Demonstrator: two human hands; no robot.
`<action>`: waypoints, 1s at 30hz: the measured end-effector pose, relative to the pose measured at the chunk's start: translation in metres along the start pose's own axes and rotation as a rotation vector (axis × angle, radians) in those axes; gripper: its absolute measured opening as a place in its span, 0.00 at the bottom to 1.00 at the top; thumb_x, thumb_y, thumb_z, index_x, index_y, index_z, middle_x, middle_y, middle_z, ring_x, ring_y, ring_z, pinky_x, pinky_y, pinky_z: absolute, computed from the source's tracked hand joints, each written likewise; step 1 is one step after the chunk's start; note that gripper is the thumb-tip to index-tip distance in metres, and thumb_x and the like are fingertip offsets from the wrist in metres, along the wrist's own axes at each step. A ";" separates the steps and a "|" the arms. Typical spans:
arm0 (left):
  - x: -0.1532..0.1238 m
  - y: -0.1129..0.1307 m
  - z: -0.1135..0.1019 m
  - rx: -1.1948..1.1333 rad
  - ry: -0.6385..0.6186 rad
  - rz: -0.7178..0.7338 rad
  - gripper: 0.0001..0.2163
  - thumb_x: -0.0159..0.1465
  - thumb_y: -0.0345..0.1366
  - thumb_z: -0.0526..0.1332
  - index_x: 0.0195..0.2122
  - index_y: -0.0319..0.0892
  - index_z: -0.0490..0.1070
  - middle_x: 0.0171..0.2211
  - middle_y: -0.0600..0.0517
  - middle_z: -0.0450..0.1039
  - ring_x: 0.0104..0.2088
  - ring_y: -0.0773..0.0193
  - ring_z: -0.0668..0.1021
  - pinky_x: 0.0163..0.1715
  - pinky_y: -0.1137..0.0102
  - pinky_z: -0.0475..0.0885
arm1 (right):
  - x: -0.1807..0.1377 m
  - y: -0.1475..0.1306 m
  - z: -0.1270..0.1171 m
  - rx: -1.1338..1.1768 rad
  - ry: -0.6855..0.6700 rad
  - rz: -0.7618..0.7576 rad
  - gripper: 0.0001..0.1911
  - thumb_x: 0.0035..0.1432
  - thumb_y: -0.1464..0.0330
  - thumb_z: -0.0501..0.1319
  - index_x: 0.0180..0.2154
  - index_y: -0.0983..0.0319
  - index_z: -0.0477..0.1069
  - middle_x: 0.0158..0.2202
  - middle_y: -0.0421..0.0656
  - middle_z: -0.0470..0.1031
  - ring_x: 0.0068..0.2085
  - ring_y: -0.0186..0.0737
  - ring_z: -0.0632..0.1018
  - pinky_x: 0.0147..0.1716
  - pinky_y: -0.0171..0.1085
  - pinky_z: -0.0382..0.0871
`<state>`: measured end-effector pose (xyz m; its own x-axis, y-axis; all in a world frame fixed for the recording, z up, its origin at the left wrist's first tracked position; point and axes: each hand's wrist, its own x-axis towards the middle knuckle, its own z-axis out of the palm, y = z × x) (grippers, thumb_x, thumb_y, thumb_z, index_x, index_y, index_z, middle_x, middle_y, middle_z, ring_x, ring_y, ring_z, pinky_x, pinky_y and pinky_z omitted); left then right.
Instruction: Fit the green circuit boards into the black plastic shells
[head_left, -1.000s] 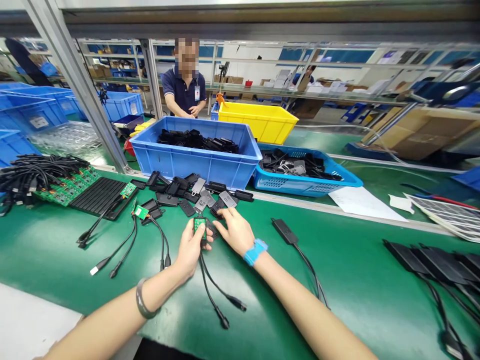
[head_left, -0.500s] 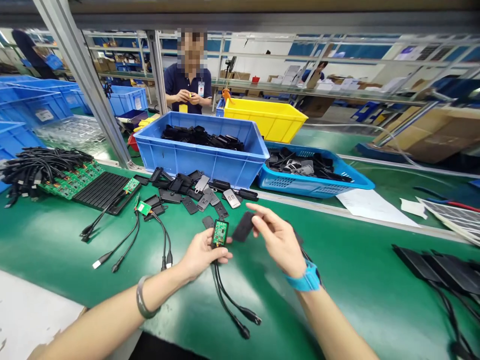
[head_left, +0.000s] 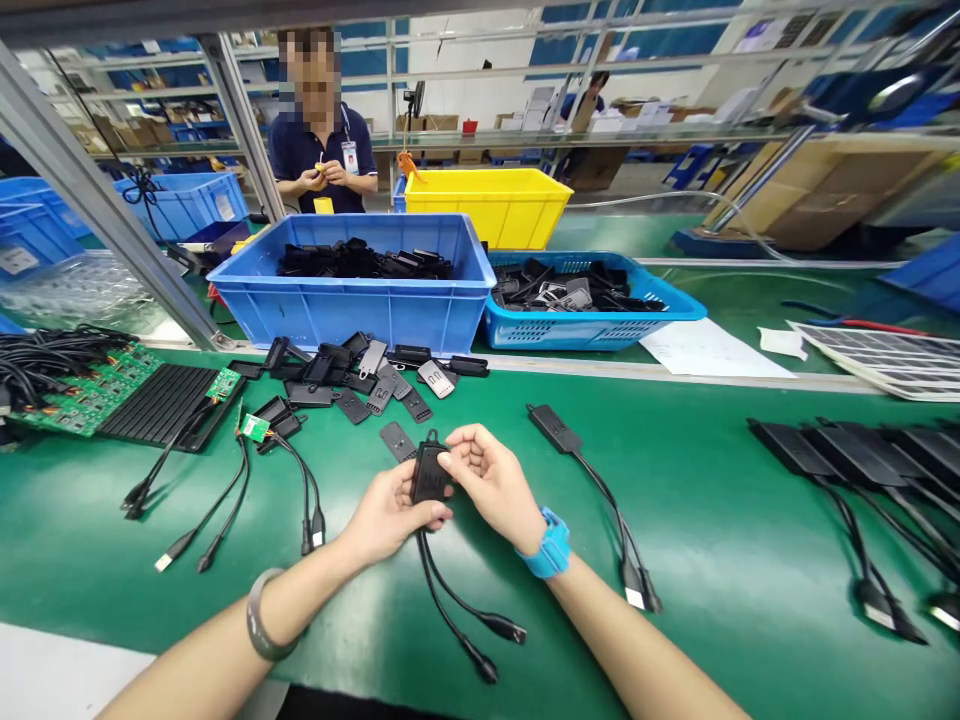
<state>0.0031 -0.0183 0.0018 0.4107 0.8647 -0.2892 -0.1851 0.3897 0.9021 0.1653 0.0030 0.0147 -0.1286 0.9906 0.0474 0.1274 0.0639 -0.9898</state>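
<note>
My left hand (head_left: 386,512) grips a small black plastic housing (head_left: 430,472) from below, two black cables (head_left: 465,610) trailing from it across the green mat. My right hand (head_left: 491,482) pinches the same housing from the right, fingers curled on its cover. The green board seen earlier is hidden under the black cover. A loose black cover (head_left: 396,441) lies just left of my hands. A finished black unit with cables (head_left: 553,428) lies to the right.
Loose black shells (head_left: 360,378) lie scattered before a blue bin (head_left: 360,300) and a blue basket (head_left: 592,325). Green circuit boards (head_left: 82,395), a black tray (head_left: 161,402) and cabled boards (head_left: 255,428) are at left. More black units (head_left: 855,455) are at right. A co-worker (head_left: 321,140) stands beyond.
My right hand picked up a black cover from the pile and brought it onto the green board in my left hand; the board is now covered. The view shifted right.
</note>
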 end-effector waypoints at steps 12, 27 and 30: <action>-0.002 -0.011 -0.007 0.273 -0.055 0.171 0.29 0.61 0.38 0.63 0.63 0.45 0.57 0.43 0.47 0.75 0.38 0.59 0.81 0.37 0.66 0.77 | 0.003 -0.002 -0.005 0.255 -0.251 0.179 0.19 0.57 0.54 0.61 0.39 0.63 0.76 0.29 0.41 0.73 0.27 0.34 0.69 0.27 0.33 0.63; -0.002 -0.001 -0.008 0.203 -0.106 0.149 0.45 0.56 0.35 0.66 0.68 0.46 0.37 0.46 0.42 0.73 0.42 0.58 0.79 0.41 0.66 0.73 | -0.006 0.005 0.003 -0.808 -0.029 -0.261 0.35 0.60 0.66 0.56 0.66 0.66 0.48 0.47 0.54 0.68 0.45 0.50 0.74 0.44 0.47 0.72; -0.003 0.017 -0.024 0.833 0.156 0.242 0.28 0.61 0.35 0.61 0.62 0.45 0.55 0.43 0.45 0.73 0.38 0.59 0.78 0.39 0.65 0.73 | 0.005 0.008 -0.022 -1.171 0.045 -0.226 0.31 0.58 0.72 0.54 0.62 0.74 0.55 0.43 0.61 0.70 0.43 0.58 0.74 0.40 0.53 0.71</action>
<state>-0.0230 -0.0068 0.0103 0.3071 0.9506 -0.0451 0.4845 -0.1154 0.8671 0.1868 0.0107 0.0104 -0.2318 0.9447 0.2321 0.9289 0.2858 -0.2357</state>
